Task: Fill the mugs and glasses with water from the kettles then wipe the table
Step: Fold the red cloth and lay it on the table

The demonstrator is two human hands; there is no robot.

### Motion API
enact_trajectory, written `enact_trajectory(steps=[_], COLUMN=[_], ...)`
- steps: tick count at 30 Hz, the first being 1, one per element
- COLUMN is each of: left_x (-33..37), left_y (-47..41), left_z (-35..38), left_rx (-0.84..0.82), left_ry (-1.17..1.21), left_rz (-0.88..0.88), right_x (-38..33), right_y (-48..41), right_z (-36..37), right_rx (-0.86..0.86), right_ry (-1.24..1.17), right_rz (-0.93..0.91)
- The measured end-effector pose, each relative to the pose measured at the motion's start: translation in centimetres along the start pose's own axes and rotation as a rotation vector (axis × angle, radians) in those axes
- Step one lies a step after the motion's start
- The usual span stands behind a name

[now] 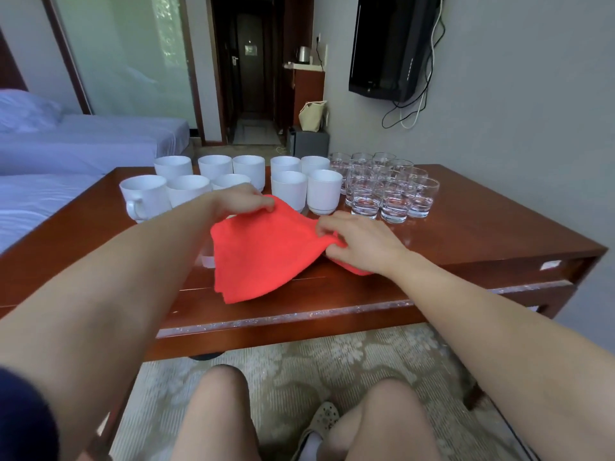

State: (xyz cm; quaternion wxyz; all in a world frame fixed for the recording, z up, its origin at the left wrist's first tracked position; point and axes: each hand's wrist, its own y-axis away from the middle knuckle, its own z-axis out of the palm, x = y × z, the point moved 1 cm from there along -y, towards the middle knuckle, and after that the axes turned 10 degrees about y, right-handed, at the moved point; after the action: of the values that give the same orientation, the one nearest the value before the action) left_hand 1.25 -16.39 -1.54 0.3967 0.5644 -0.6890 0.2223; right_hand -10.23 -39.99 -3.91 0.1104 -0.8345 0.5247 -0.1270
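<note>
A red cloth (263,251) is held up slightly over the front middle of the dark wooden table (466,234). My left hand (243,199) pinches its far left corner. My right hand (359,241) grips its right edge, with part of the cloth bunched under the palm. Several white mugs (289,189) stand in rows at the back left of the table. Several clear glasses (396,201) holding water stand in a cluster at the back right. A kettle (303,54) sits far off on a shelf by the doorway.
A bed (83,144) with pale sheets lies to the left of the table. A television (392,48) hangs on the right wall with cables below. My knees (299,424) are near the table's front edge, above a patterned carpet (299,357).
</note>
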Motion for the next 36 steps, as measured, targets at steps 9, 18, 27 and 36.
enact_trajectory(steps=[9, 18, 27, 36], left_x=[0.8, 0.5, 0.7, 1.2], left_y=[2.6, 4.0, 4.8, 5.2], left_z=[-2.3, -3.6, -3.3, -2.8], left_rx=[0.078, 0.054, -0.026, 0.156], left_ry=[0.635, 0.828, 0.992, 0.925], left_rz=[0.121, 0.189, 0.155, 0.134], right_x=[1.7, 1.2, 0.0, -0.5], right_y=[-2.6, -4.4, -5.8, -6.0], right_z=[-1.3, -1.4, -2.8, -4.0], right_rx=[0.433, 0.409, 0.231, 0.122], right_ry=[-0.737, -1.059, -1.246, -1.268], right_rz=[0.62, 0.882, 0.841, 0.669])
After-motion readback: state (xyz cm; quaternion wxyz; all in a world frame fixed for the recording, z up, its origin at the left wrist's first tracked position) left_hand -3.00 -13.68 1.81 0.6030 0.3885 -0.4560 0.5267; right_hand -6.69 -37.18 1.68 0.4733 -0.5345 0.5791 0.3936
